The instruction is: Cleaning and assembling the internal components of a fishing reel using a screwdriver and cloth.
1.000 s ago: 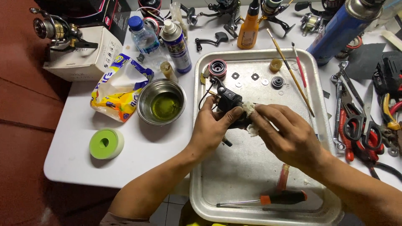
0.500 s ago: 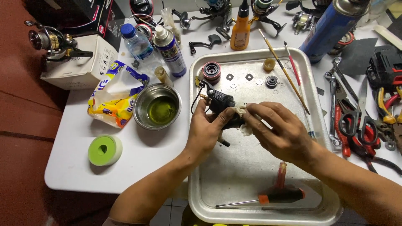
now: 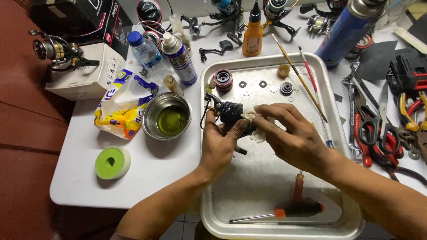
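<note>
Over the shallow rectangular metal tray the left hand grips a black fishing-reel body from below, fingers curled round it and thumb on its side; this seems meant to steady it and turn one face upward; the right hand pinches a small crumpled white cloth against the body's right side, fingertips pressed together on the wad, apparently to wipe it. The reel body sits just above the tray's upper middle, between the two hands; it looks matt black, compact and angular, with a thin dark arm jutting to the upper left and a brass-coloured tip there; its right part is hidden by the cloth and fingers.

Loose parts lie in a row along the tray's far edge, probably kept there so they cannot roll off: a round black-and-red spool, small flat washers, a dark round cap; an orange-and-black-handled screwdriver lies near the tray's near edge. Just left of the tray on the white worktop stands a round steel bowl of yellow-green liquid, within easy reach of the left hand; beyond it are a crumpled yellow-and-white plastic bag and a green roll of tape; red-handled pliers lie to the right.
</note>
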